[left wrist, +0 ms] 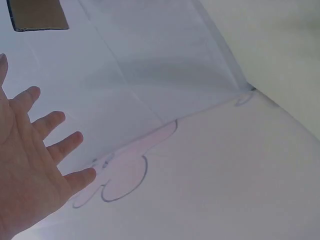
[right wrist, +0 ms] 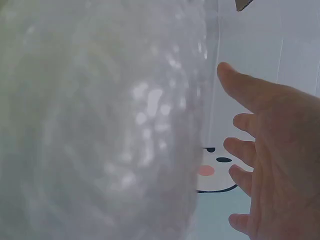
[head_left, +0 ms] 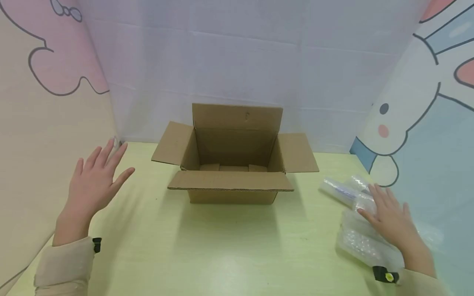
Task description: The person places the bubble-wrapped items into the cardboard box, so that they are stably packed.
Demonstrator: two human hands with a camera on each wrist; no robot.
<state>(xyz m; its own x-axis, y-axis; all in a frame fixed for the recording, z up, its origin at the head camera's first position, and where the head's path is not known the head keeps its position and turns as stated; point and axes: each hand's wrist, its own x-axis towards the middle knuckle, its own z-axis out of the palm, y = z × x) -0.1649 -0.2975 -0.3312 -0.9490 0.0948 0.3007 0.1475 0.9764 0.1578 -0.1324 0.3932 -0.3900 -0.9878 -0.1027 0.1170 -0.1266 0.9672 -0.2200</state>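
An open cardboard box [head_left: 233, 197] stands at the middle of the table with its flaps spread outward. To its left, my left hand [head_left: 92, 183] is held over the table with its fingers spread and nothing in it; the left wrist view shows its bare palm [left wrist: 30, 160]. On the right side, my right hand [head_left: 394, 222] is over a heap of bubble-wrapped items [head_left: 364, 246], its fingers extended. In the right wrist view, clear bubble wrap [right wrist: 110, 125] fills the left part, apart from the fingers of the right hand [right wrist: 285, 155]. What the wrap contains is hard to make out.
The table [head_left: 229, 242] is pale yellow-green. A white cloth wall [head_left: 244, 61] rises behind the box. Printed cartoon panels stand on both sides, a pink figure [head_left: 70, 61] on the left panel and a white rabbit-like figure [head_left: 392, 119] on the right one.
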